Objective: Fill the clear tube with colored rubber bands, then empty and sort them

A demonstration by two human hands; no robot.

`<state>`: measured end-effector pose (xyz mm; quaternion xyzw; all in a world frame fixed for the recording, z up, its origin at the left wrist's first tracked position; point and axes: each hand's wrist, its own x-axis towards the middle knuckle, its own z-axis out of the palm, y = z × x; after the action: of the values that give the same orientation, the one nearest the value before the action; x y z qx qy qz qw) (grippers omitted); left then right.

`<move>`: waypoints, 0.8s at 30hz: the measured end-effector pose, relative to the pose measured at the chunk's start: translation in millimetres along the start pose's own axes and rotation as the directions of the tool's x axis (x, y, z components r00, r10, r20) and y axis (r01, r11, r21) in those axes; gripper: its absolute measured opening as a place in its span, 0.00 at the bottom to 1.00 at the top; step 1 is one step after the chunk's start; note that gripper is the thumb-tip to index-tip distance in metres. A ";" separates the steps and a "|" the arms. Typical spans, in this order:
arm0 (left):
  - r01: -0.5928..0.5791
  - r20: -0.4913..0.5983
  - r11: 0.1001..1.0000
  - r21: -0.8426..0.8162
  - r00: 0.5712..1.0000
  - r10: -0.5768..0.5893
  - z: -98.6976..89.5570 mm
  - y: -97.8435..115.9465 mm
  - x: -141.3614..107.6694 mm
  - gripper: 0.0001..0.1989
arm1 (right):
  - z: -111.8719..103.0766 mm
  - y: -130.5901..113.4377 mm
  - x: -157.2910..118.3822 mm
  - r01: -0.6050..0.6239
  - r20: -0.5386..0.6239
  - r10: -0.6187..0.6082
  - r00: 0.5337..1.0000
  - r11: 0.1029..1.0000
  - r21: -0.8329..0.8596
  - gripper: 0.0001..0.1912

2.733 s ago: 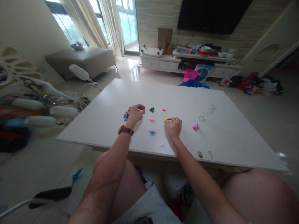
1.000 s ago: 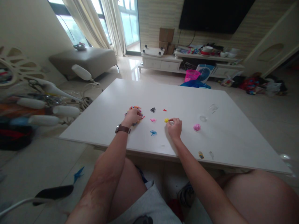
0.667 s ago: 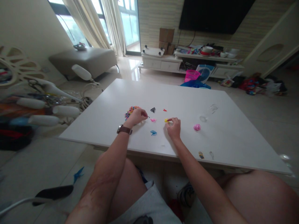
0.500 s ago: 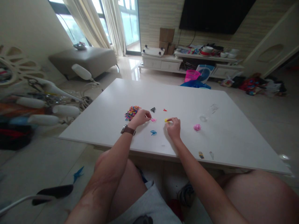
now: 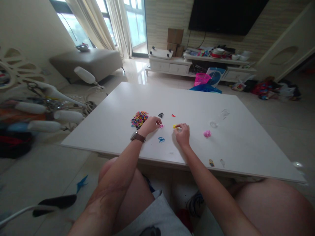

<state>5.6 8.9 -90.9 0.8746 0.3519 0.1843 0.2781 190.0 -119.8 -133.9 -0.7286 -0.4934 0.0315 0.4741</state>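
My left hand (image 5: pixel 152 125), with a brown-strapped watch on the wrist, rests its pinched fingertips at a small pink cluster (image 5: pixel 161 126); what they hold is too small to name. Beside it on the left lies a mixed heap of colourful small pieces (image 5: pixel 139 118). My right hand (image 5: pixel 182 132) has its thumb and fingers closed at a small yellow piece (image 5: pixel 174 126). A black cluster (image 5: pixel 160 115) and a red piece (image 5: pixel 173 115) lie beyond the hands. Blue loops (image 5: pixel 161 139) are on the near side, between them.
On the white table (image 5: pixel 110 131), a pink bundle (image 5: pixel 207 133) and a clear plastic container (image 5: pixel 214 124) lie to the right. Near the front edge are a small yellow and dark figure (image 5: pixel 211 162) and a clear piece (image 5: pixel 222 163). A pink basket (image 5: pixel 202 79) stands beyond the table.
My left hand has shifted slightly right, with its fingertips now over the pink cluster. My right hand has stayed at the yellow piece.
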 end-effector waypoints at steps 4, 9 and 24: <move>-0.002 0.003 1.000 -0.024 1.000 0.002 -0.5 -2.9 0.7 0.07 | -0.2 -0.9 -0.2 -0.002 0.001 0.002 1.000 1.000 -0.006 0.06; 0.016 0.004 0.999 -0.033 1.000 -0.015 -5.4 -1.8 -0.3 0.06 | 0.5 0.3 -0.3 0.005 -0.007 -0.005 1.000 1.000 0.008 0.06; -0.049 -0.018 0.963 -0.264 0.999 0.046 2.0 19.9 -0.4 0.05 | -3.6 -6.6 -3.6 0.281 0.129 -0.300 0.945 0.949 0.143 0.02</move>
<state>16.6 -4.0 -80.2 0.8368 0.3047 0.2411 0.3857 185.4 -124.4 -128.7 -0.6129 -0.6268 0.0458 0.4790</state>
